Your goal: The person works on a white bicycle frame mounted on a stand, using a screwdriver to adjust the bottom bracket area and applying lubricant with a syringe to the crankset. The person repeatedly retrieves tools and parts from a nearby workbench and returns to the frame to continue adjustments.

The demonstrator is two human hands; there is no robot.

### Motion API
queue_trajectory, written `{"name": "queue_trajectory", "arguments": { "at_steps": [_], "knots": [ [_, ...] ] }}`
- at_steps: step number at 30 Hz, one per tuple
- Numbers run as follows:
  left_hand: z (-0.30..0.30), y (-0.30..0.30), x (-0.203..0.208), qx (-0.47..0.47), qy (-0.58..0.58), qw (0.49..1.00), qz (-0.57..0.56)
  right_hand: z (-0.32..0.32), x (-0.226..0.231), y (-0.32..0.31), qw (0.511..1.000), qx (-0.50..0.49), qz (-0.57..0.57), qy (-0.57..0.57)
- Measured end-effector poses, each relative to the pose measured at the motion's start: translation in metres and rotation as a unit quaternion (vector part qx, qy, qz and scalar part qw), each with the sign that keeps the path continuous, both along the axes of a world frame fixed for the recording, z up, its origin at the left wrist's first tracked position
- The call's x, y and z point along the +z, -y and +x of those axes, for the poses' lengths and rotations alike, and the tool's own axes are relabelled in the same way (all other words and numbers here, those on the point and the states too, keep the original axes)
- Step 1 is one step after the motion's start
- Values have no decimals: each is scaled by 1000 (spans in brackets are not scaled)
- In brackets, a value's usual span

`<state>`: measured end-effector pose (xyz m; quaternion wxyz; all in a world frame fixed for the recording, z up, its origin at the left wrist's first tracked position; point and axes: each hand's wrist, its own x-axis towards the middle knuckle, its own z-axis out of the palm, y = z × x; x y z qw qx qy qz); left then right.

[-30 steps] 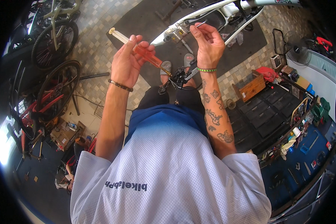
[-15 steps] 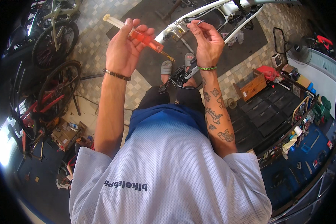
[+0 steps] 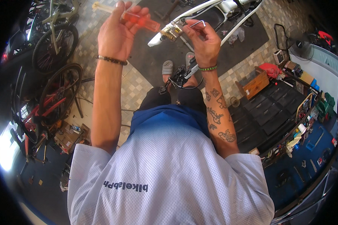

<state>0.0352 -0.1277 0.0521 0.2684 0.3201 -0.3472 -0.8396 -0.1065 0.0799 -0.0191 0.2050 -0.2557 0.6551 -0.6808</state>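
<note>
My left hand is closed round a clear syringe with red fluid, its pale plunger pointing up and to the left. The syringe's tip end reaches the metal clamp parts by the white bicycle frame; whether they touch I cannot tell. Right of these parts, my right hand pinches a thin silver hex key, its bent end showing above the fingers. The right fingertips are close beside the clamp parts, and how they meet is hidden.
A derailleur with a cable hangs before my knees, above my sandals. Bicycles with dark wheels stand at left. Black drawers, a wooden box and a tool-covered blue bench lie at right.
My left hand and the syringe have moved up and left, with the syringe's tip end now near the clamp parts. My right hand has shifted slightly left and down, and the hex key has turned.
</note>
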Motion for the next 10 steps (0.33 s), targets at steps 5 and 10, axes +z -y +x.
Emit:
{"name": "queue_trajectory", "arguments": {
  "at_steps": [5, 10],
  "knots": [
    [-47, -6, 17, 17, 5, 994, -111, -2, -10, 3, 982, -58, -138, 116],
    [-76, -7, 9, -41, 66, 983, -167, -9, -13, -14, 951, -149, -170, 211]
  ]
}}
